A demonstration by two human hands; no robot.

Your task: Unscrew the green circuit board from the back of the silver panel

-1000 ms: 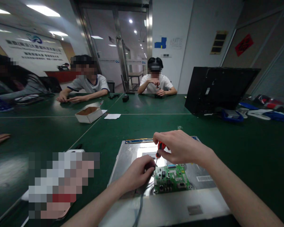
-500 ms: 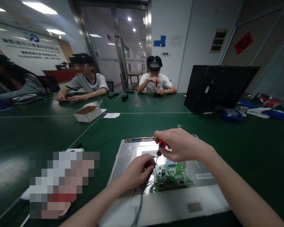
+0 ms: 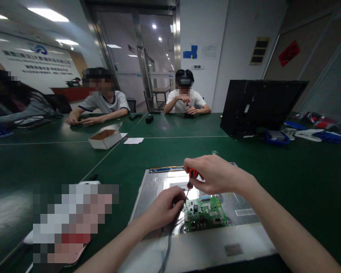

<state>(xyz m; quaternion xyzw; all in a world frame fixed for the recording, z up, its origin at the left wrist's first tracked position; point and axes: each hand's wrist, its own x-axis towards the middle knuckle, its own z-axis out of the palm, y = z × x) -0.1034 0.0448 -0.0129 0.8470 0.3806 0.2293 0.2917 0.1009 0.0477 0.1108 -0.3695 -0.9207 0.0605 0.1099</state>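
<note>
My right hand (image 3: pixel 213 174) is closed around the red and black handle of a screwdriver (image 3: pixel 193 174), its thin shaft slanting down to the left. The screwdriver's tip ends by the upper left corner of a green circuit board (image 3: pixel 206 215). There my left hand (image 3: pixel 166 204) is closed in a pinch; its fingertips hide what they hold, if anything. The board lies on the silvery metal back of a display panel (image 3: pixel 143 199), flat on the table. A grey cable (image 3: pixel 168 250) runs from below my left hand towards the front edge.
On the green table (image 3: pixel 170 149) are an open white box (image 3: pixel 105 139), a paper slip (image 3: pixel 133 140) and a blurred-out item (image 3: pixel 74 223) at the left. A black monitor (image 3: pixel 258 108) stands at the right, beside blue-handled tools (image 3: pixel 326 135). Two people (image 3: pixel 184 100) sit opposite; another is far left.
The view has shifted very slightly. Both hands and the screwdriver keep nearly the same place over the board.
</note>
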